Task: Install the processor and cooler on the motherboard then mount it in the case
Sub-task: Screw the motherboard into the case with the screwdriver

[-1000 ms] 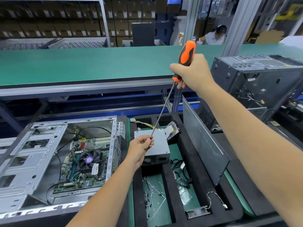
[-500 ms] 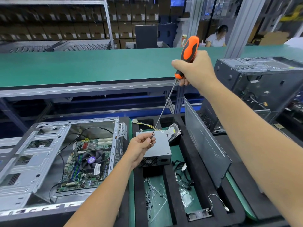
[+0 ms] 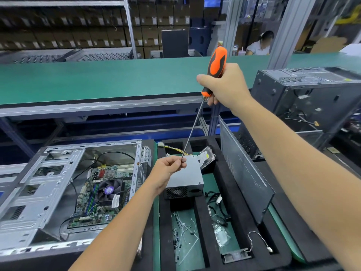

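Right hand (image 3: pixel 227 86) wrapped around the orange-and-black handle of a long screwdriver (image 3: pixel 214 69), held up high with the shaft slanting down-left. Left hand (image 3: pixel 166 173) pinched shut on the very tip of that shaft; whatever sits between the fingers, if anything, completely hidden. Motherboard (image 3: pixel 101 194) already lying inside the open case (image 3: pixel 39 192) at lower left, cooler (image 3: pixel 109 190) with its fan on top of it. Processor not visible at all. Purple round sticker on the fan hub, white label just beside it, neither readable. Case's near edge cut off by the left forearm and the frame edge. Grey power supply (image 3: pixel 187 178) in the black foam tray (image 3: pixel 203 222), partly behind the left hand. Hard drive (image 3: pixel 207 157) behind it, label too blurry to read. Small bits in the tray's compartments too tiny to make out. Second black case (image 3: pixel 304 98) on the right, cropped by the frame.
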`<action>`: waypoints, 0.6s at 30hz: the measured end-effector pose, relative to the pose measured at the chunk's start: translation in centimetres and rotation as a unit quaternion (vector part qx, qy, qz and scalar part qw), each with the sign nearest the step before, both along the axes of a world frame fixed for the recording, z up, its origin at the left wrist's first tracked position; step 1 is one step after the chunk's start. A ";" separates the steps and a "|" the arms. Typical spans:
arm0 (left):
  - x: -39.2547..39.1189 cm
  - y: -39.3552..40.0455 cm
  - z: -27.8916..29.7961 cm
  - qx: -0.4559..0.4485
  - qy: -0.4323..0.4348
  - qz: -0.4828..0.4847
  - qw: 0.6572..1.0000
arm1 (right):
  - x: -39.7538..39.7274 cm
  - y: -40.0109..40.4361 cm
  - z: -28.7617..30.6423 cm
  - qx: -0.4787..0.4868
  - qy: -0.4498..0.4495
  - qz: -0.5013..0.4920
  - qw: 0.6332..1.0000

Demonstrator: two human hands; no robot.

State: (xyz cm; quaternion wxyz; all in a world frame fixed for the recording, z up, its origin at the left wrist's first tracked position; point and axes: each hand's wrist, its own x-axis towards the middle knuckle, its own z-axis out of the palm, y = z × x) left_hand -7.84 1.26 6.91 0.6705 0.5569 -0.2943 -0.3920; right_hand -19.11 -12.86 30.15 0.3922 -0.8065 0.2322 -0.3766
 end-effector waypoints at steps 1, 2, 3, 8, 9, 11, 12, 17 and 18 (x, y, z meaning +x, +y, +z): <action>0.3 0.1 0.3 0.006 -0.019 0.002 1.000 | 0.3 0.1 0.3 -0.005 -0.010 0.008 1.000; 0.6 0.4 0.8 0.012 -0.041 0.004 0.999 | 0.7 0.4 0.6 -0.012 -0.021 0.018 1.000; 1.0 0.8 1.2 0.017 -0.066 0.004 0.998 | 1.2 0.7 0.9 -0.021 -0.031 0.026 0.999; 3.2 4.9 2.9 0.030 -0.126 0.043 0.991 | 5.1 4.0 2.0 -0.039 -0.076 0.111 0.990; 3.7 5.9 3.1 0.033 -0.129 0.051 0.990 | 6.0 4.8 2.0 -0.042 -0.078 0.125 0.988; 5.3 8.1 3.4 0.037 -0.145 0.064 0.987 | 8.0 6.8 2.1 -0.052 -0.081 0.149 0.984; 6.2 9.2 3.6 0.039 -0.156 0.069 0.985 | 9.0 8.0 2.1 -0.063 -0.085 0.155 0.982; 11.4 12.8 3.6 0.054 -0.198 0.073 0.976 | 14.1 12.3 1.8 -0.097 -0.083 0.174 0.976; 12.4 13.1 3.5 0.061 -0.209 0.068 0.974 | 15.1 12.8 1.6 -0.102 -0.076 0.172 0.977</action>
